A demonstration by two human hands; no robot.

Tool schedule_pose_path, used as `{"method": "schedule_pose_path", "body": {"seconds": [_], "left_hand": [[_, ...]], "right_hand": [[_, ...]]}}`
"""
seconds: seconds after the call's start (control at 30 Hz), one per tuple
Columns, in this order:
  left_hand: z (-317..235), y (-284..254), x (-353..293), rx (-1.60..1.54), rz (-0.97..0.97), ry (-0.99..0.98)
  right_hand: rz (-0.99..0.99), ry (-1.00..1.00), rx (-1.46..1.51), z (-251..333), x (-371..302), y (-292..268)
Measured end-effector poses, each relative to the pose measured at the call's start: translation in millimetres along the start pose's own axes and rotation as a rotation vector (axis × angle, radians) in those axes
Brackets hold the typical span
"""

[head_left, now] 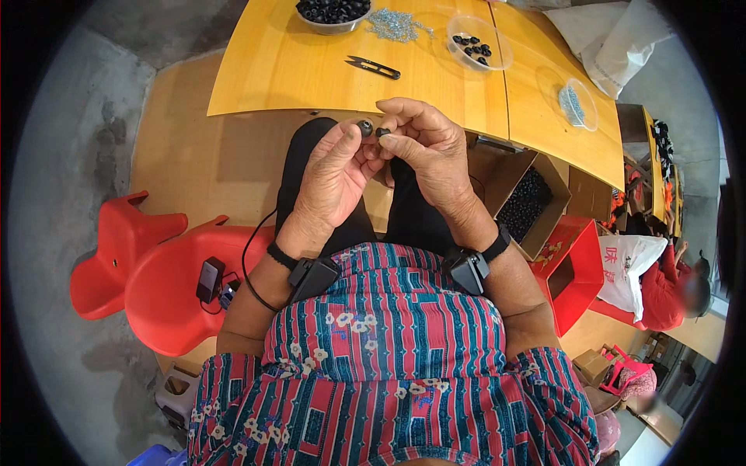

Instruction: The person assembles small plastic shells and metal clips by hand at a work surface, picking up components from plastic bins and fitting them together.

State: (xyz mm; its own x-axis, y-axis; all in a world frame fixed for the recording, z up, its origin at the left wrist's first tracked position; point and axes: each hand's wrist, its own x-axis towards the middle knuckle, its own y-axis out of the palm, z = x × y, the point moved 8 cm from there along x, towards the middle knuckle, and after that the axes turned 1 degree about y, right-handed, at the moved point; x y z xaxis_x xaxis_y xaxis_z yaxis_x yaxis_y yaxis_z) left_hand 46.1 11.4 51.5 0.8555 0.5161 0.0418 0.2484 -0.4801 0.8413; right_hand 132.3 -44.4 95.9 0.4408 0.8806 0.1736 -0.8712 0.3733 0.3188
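Just beyond the near edge of the yellow table (295,81), over my lap, my two hands meet. Between its thumb and fingers my left hand (332,175) grips a small dark rounded part (364,126) with a pale spot on its end. A second small black part (381,133) is pinched between thumb and forefinger of my right hand (435,151). The two parts sit close together; whether they touch, I cannot tell. Black thread snips (374,68) lie on the table beyond my hands.
Near the far edge stand a tub (332,29) of black parts, a pile of clear small pieces (394,25) and a clear bowl (501,60). An open cardboard box (553,219) and a red box (587,268) stand right. Red chairs (159,291) are left; another person (660,287) sits far right.
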Motion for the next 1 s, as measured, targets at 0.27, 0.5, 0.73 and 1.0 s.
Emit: {"method": "schedule_pose_path", "body": {"seconds": [0.27, 0.5, 0.73, 1.0], "left_hand": [[-2, 0, 1, 0.016, -0.060, 0.007], [-6, 1, 1, 0.047, -0.061, 0.033], [-5, -3, 3, 0.042, -0.075, 0.040], [-6, -4, 5, 0.035, -0.049, 0.046]], "right_hand": [[-0.059, -0.027, -0.099, 7, 0, -3], [-0.040, -0.325, -0.548, 32, -1, 7], [-0.065, -0.344, -0.831, 46, -2, 12], [-0.099, 0.092, 0.056, 2, 5, -17]]}}
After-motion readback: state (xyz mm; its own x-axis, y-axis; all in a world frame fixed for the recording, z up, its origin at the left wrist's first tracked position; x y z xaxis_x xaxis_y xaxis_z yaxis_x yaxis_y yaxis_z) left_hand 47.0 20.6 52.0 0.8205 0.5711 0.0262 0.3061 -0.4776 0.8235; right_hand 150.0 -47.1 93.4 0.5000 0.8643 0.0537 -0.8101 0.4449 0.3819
